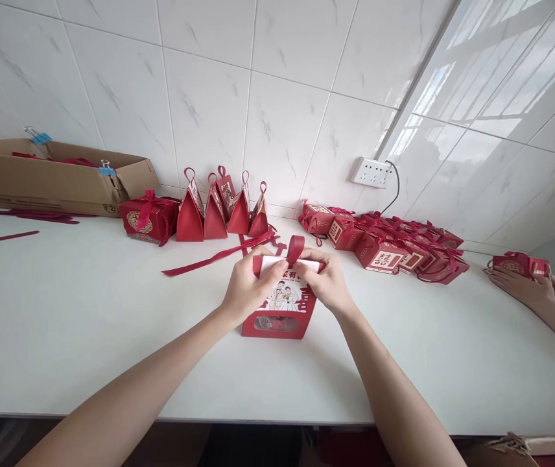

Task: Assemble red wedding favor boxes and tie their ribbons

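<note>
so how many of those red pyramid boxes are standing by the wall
5 pyramid boxes, close together by the wall: leftmost, second, third set back behind, fourth, rightmost. Others may be hidden behind them.

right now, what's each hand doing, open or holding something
Left hand: closed, pinching the top of the red gift box.
Right hand: closed, pinching the ribbon loop on it.

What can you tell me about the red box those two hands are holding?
The red box looks like printed card. Its front shows a cartoon couple and a small clear window near the base. It stands upright on the white table. A red ribbon loops above its top, which the left hand and right hand pinch.
</note>
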`<state>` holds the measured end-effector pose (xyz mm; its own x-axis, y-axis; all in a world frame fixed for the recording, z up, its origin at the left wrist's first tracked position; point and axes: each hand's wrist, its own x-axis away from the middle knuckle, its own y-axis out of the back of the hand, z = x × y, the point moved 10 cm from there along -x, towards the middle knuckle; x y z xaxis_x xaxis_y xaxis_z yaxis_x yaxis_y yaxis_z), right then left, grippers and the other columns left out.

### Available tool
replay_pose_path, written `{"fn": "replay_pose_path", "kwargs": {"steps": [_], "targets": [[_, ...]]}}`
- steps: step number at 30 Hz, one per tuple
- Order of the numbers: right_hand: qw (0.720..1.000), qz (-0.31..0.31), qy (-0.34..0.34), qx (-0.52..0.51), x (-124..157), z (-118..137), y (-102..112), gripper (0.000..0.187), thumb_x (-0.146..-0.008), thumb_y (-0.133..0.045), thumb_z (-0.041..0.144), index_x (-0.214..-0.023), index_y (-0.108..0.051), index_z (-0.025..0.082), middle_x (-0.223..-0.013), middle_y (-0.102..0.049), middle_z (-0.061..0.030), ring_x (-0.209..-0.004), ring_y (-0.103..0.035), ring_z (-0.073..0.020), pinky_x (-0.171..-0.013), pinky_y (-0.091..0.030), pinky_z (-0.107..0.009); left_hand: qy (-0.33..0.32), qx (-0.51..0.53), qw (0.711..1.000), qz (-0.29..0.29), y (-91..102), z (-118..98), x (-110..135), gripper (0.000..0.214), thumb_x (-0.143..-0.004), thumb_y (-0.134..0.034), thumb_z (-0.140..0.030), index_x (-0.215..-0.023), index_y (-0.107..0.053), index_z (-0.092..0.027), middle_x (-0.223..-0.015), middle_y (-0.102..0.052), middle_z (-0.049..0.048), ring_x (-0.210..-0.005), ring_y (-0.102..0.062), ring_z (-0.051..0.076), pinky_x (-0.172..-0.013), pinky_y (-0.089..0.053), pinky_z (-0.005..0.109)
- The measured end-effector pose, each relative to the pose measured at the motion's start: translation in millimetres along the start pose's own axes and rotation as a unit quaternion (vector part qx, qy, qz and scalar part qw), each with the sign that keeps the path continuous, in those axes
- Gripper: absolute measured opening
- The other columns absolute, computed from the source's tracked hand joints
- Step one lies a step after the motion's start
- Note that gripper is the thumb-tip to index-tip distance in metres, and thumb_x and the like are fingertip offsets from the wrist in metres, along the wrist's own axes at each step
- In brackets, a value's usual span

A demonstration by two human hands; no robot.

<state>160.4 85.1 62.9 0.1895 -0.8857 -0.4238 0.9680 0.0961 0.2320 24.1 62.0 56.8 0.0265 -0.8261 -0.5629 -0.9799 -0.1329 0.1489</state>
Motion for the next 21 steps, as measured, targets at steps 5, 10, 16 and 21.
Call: {"fn": "replay_pose_path", "kwargs": {"steps": [5, 10, 16, 21], "targets": [[1.0, 0.012, -0.004, -0.007, -0.7, -0.3, -2.4, 0.011, -0.065, -0.057, 0.025, -0.066, -0.064, 0.017, -0.064, -0.059, 0.0009, -0.054, -0.049, -0.0099, -0.048, -0.039, -0.02, 0.001, 0.01, 1.0, 0.008, -0.9, 0.3, -1.2, 0.02, -0.081, -0.06, -0.034, -0.07, -0.052, -0.019, -0.061, -0.054, -0.0041, -0.056, -0.052, 0.01, -0.052, -0.041, 0.019], [0.998, 0.022, -0.015, -0.058, 0.6, -2.6, -3.6, 0.012, -0.066, -0.061, 0.028, -0.069, -0.063, 0.017, -0.064, -0.057, 0.0021, -0.052, -0.048, -0.0088, -0.048, -0.039, -0.02, 0.008, 0.022, 1.0, 0.013, -1.7, 2.6, -0.9, 0.022, -0.079, -0.061, -0.038, -0.071, -0.052, -0.019, -0.057, -0.054, -0.0041, -0.053, -0.052, 0.01, -0.049, -0.04, 0.02], [0.996, 0.037, -0.013, -0.078, 3.0, -5.0, -4.4, 0.016, -0.07, -0.063, 0.033, -0.076, -0.063, 0.018, -0.069, -0.06, 0.0013, -0.057, -0.054, -0.0108, -0.051, -0.043, -0.021, 0.005, 0.014, 1.0, 0.005, 0.7, 3.1, -1.6, 0.023, -0.079, -0.061, -0.038, -0.071, -0.052, -0.019, -0.058, -0.054, -0.0034, -0.054, -0.052, 0.011, -0.05, -0.041, 0.021], [0.999, 0.015, 0.0, -0.047, 1.0, -4.5, -1.2, 0.014, -0.071, -0.062, 0.031, -0.071, -0.064, 0.017, -0.068, -0.061, 0.0006, -0.056, -0.053, -0.0104, -0.05, -0.042, -0.021, 0.021, 0.041, 0.999, 0.021, -2.9, 6.2, -0.3, 0.023, -0.081, -0.058, -0.038, -0.071, -0.05, -0.02, -0.056, -0.05, -0.0045, -0.052, -0.048, 0.01, -0.049, -0.039, 0.021]]}}
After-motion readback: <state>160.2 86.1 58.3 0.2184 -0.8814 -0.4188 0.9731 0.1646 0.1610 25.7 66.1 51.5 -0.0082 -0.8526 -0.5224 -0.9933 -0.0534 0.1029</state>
